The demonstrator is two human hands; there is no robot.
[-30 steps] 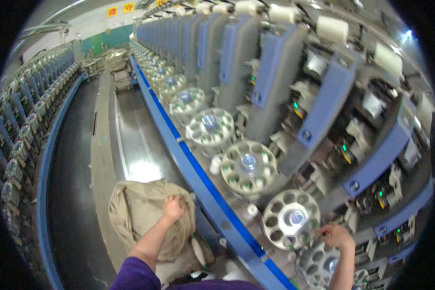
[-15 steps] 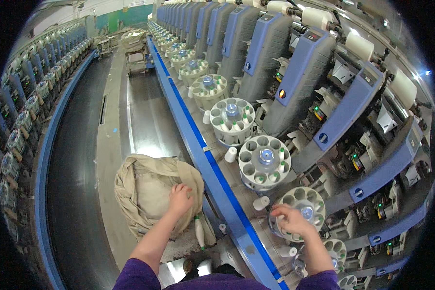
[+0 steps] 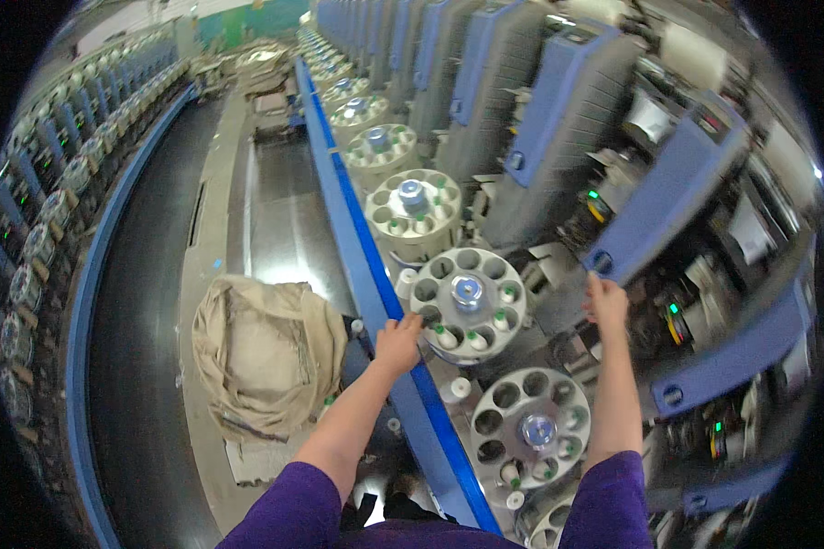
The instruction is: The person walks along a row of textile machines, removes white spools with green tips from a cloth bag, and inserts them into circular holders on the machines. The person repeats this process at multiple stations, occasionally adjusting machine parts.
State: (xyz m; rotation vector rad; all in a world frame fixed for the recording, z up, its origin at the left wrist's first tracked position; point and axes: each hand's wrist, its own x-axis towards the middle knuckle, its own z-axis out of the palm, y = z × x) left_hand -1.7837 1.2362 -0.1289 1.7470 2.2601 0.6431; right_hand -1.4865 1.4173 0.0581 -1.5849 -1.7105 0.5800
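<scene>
My left hand is over the blue rail, at the left edge of a round bobbin magazine. Its fingers look slightly bent and apart, with nothing visible in them. White yarn bobbins with green tips, such as this bobbin, stand in some of the magazine's holes. My right hand is raised beside a blue-fronted winding unit, just under its dark knob. Its fingers are curled together; whatever they may hold is too blurred to make out. A second magazine sits nearer me, between my forearms.
A beige cloth sack stands left of the blue rail. A small white cone is by the nearer magazine. Winding units and magazines run far ahead on the right. Another machine row lines the left, and a loaded cart stands down the aisle.
My left hand has moved from above the sack rightward to the magazine's edge. My right hand has risen from a magazine up to the winding unit. The view has shifted.
</scene>
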